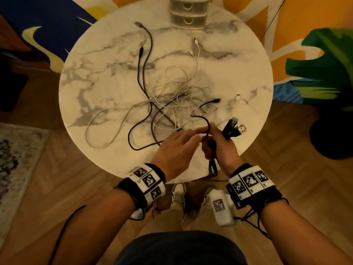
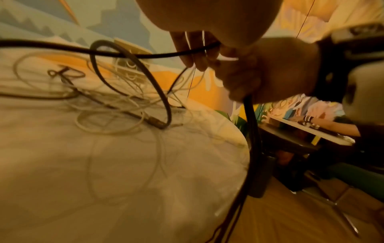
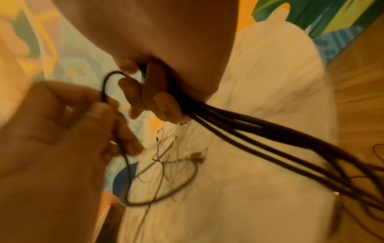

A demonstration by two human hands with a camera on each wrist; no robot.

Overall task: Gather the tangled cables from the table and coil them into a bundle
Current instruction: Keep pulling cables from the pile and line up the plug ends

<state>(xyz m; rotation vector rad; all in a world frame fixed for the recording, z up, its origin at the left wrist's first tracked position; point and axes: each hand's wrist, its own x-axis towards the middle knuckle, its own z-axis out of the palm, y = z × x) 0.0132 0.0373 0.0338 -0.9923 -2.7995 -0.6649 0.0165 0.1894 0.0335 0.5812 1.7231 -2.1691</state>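
A tangle of white cables point(image 1: 172, 92) and dark purple cables point(image 1: 145, 60) is spread over the round marble table point(image 1: 107, 60). At the near edge my right hand point(image 1: 209, 148) grips a bundle of dark cables point(image 3: 259, 131). Its plugs point(image 1: 235, 128) stick up past the hand, and the strands hang down over the table edge point(image 2: 250, 123). Close beside it, my left hand point(image 1: 198, 134) pinches a dark cable loop point(image 1: 202, 119) that runs back into the tangle. The left wrist view shows this cable point(image 2: 145, 55) crossing my left hand's fingers point(image 2: 193, 54).
A small plastic drawer unit point(image 1: 188, 12) stands at the table's far edge. A dark pot with a green plant point(image 1: 328, 64) is on the floor to the right, and a rug point(image 1: 17, 159) lies to the left. My feet are under the near edge.
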